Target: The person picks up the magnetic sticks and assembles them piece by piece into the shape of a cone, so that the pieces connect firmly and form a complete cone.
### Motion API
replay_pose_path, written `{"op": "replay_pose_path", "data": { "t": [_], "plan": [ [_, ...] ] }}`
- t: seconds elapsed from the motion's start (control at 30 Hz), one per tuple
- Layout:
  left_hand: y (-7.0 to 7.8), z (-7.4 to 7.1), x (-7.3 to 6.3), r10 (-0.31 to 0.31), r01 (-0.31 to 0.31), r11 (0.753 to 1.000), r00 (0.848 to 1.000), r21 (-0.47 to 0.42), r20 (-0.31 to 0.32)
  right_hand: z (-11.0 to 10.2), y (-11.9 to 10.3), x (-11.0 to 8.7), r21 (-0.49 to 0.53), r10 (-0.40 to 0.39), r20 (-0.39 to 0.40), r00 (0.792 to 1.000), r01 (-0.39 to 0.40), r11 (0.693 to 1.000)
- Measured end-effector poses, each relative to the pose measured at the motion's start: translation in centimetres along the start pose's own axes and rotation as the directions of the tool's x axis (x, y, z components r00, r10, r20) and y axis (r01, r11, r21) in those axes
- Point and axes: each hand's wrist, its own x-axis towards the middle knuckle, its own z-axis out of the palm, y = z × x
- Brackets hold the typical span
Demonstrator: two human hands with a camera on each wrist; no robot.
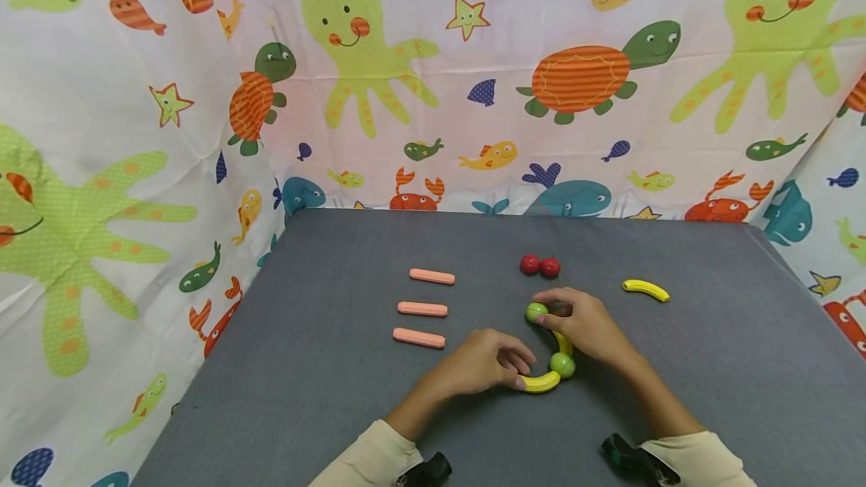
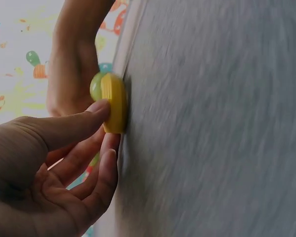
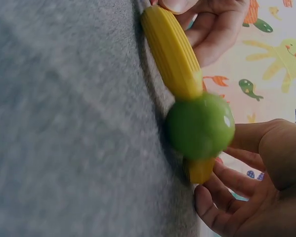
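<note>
Left hand [image 1: 482,361]: fingers and thumb drawn together, pinching one end of a ridged yellow curved rod [image 1: 541,383]. Rod's other end touches a glossy green ball [image 1: 562,365]; a second yellow curved rod [image 1: 564,343] continues beyond it. Right hand [image 1: 588,322]: fingers and thumb bent round a farther green ball [image 1: 537,313]. Also on the grey cloth-like counter [image 1: 298,307] — two glossy red balls [image 1: 531,265], touching; three straight pink rods [image 1: 422,309], apart; one loose yellow curved rod [image 1: 646,290], right.

Green balls [image 3: 199,126]: smooth, glossy, plastic-looking (a pale highlight shows on one);
Yellow curves [image 3: 168,49]: ridged, plastic by the look, with a soft sheen;
Red balls [image 1: 530,264]: smooth, shiny;
Pink sticks [image 1: 422,310]: plastic-looking;
Tabletop [image 1: 304,337]: matt cloth, slightly rough;
Backdrop [image 1: 467,58]: printed cloth, lightly creased;
Sleeves [image 1: 375,453]: matt cloth
</note>
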Motion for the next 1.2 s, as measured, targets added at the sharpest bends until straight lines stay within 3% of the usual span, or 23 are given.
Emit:
{"op": "replay_pose_path", "data": {
  "t": [0.27, 0.6, 0.87, 1.2],
  "plan": [
    [-0.8, -1.9, -0.3, -0.017, 0.025, 0.996, 0.994, 0.080, -0.104, -0.6, 0.0, -1.4, -0.034, 0.030, 0.005, 1.000, -0.030, 0.999],
    [-1.2, -1.9, 0.1, -0.029, 0.061, 0.989, 0.974, 0.138, -0.223, -0.8, 0.0, -2.7, -0.065, 0.042, -0.039, 0.998, -0.045, 0.997],
    [-1.2, -2.4, 0.7, -0.047, 0.080, 0.990, 0.963, 0.115, -0.265, -1.2, 0.0, -3.4, 0.030, 0.160, 0.032, 0.987, -0.161, 0.987],
    [-1.6, -3.1, 1.7, -0.051, 0.107, 0.985, 0.929, 0.135, -0.366, -1.4, 0.2, -4.4, -0.001, 0.140, 0.098, 0.985, -0.141, 0.990]
  ]
}}
